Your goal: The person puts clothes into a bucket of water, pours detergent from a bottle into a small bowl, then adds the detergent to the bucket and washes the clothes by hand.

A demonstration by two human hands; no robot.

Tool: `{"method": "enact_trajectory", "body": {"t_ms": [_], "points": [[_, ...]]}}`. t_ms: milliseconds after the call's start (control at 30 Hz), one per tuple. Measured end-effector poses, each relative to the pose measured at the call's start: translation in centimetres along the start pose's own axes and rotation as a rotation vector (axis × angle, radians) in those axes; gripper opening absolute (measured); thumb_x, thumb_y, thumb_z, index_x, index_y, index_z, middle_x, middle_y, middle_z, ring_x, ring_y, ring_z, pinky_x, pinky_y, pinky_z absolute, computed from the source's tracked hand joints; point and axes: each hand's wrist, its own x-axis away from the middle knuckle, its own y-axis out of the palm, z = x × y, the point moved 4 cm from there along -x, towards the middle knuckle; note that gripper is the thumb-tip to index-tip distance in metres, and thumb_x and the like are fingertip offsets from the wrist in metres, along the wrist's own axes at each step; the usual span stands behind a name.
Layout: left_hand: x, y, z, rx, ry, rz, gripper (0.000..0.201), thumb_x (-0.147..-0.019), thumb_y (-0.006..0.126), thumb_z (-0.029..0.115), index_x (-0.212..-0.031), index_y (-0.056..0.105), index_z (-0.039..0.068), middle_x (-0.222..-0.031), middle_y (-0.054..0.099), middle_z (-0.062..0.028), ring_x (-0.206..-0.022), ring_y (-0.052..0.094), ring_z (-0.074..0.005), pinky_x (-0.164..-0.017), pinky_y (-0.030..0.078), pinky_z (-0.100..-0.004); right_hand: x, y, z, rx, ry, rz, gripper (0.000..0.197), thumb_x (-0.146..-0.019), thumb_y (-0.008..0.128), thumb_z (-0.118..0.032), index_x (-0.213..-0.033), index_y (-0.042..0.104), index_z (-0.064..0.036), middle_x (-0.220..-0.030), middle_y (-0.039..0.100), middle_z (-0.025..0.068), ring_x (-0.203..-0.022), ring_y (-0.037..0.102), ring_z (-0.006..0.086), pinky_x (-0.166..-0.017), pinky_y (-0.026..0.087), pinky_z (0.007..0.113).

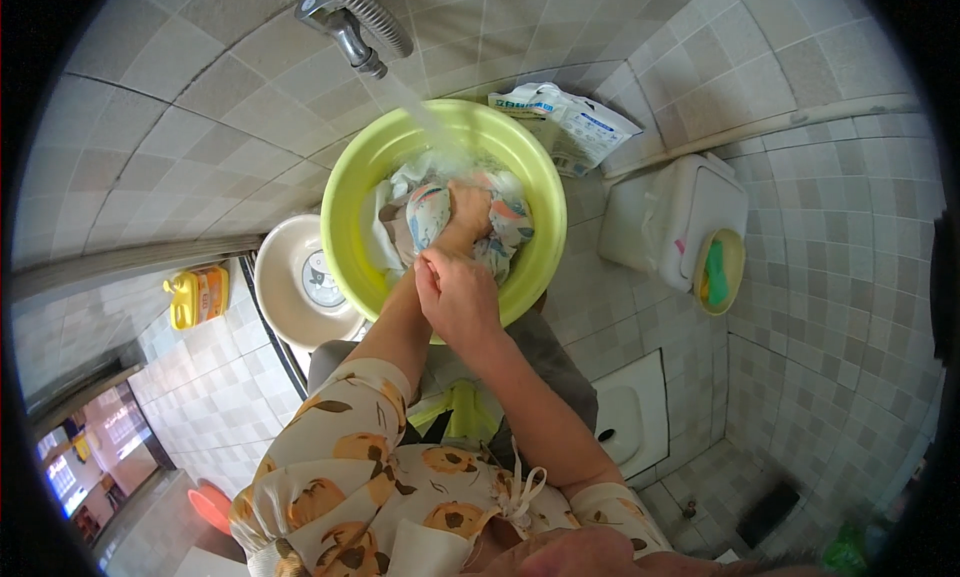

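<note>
Tap [345, 39] running; stream enters green tub [342, 212] toward its far edge. Left hand [468, 209] down on patterned cloth [430, 212] near tub's middle. Right hand [457, 292] at left wrist, toward near edge (fingers curled; whether they grip is unclear). Basin [277, 287] by tub's left edge; bag [580, 127] past far right edge.

The fingers of the left hand [470, 209] are lost among wet cloths [512, 227], so their grip cannot be told. The curled right hand [460, 295] hides whether it pinches the left wrist. Cloths cover the bottom of the yellow-green tub [546, 192], which blocks the right part of the pale basin [278, 282]. Falling water [425, 115] blurs. The upper edge cuts the hose [372, 17]. Near right, a dark thing [768, 507] is too blurred to name.
</note>
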Motion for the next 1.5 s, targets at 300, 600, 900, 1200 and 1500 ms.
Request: {"method": "enact_trajectory", "body": {"t_ms": [300,600,900,1200,1500], "points": [[6.9,-0.8,-3.5,0.473,-0.294,0.329,0.032,-0.071,0.066,0.038,-0.087,0.071,0.011,-0.088,0.069,-0.0117,-0.083,0.065,-0.0311,-0.075,0.048,-0.0403,-0.4,1.2,-1.6,-0.075,-0.172,0.148,0.019,-0.086,0.057,-0.019,-0.075,0.053,-0.0048,-0.068,0.057,0.0149,-0.065,0.057,0.0378,-0.056,0.045,0.048],[15.5,-5.0,-3.1,0.884,-0.044,0.269,0.035,-0.074,0.065,0.038,-0.091,0.068,0.007,-0.076,0.066,-0.0188,-0.078,0.065,-0.0373,-0.068,0.051,-0.0436,-0.5,1.6,-2.1,0.019,-0.075,-0.005,0.016,-0.087,0.056,-0.019,-0.083,0.061,-0.004,-0.074,0.064,0.0151,-0.07,0.061,0.038,-0.065,0.048,0.046],[14.3,-2.1,-2.0,0.776,-0.065,0.1,0.034,-0.075,0.065,0.038,-0.091,0.068,0.008,-0.078,0.066,-0.0189,-0.078,0.064,-0.0368,-0.067,0.051,-0.0432,0.0,0.6,-1.6,-0.012,-0.1,-0.015,0.017,-0.086,0.057,-0.019,-0.083,0.061,-0.0031,-0.072,0.063,0.0155,-0.069,0.061,0.0363,-0.062,0.046,0.045],[10.5,0.3,-0.2,0.732,-0.064,-0.015,0.033,-0.077,0.064,0.037,-0.091,0.068,0.008,-0.08,0.066,-0.019,-0.078,0.064,-0.0363,-0.067,0.05,-0.0428,0.7,0.9,-2.0,-0.053,-0.103,-0.019,0.013,-0.087,0.057,-0.015,-0.082,0.059,-0.003,-0.072,0.062,0.0139,-0.068,0.06,0.0345,-0.061,0.046,0.043],[7.5,3.2,-1.0,0.722,0.121,-0.175,0.035,-0.082,0.065,0.028,-0.113,0.063,0.012,-0.086,0.067,-0.0139,-0.077,0.065,-0.0271,-0.069,0.051,-0.0362,0.3,2.0,-1.8,-0.014,-0.153,0.038,0.013,-0.087,0.057,-0.016,-0.083,0.058,-0.0044,-0.074,0.062,0.0132,-0.069,0.059,0.0344,-0.062,0.046,0.044]]}}
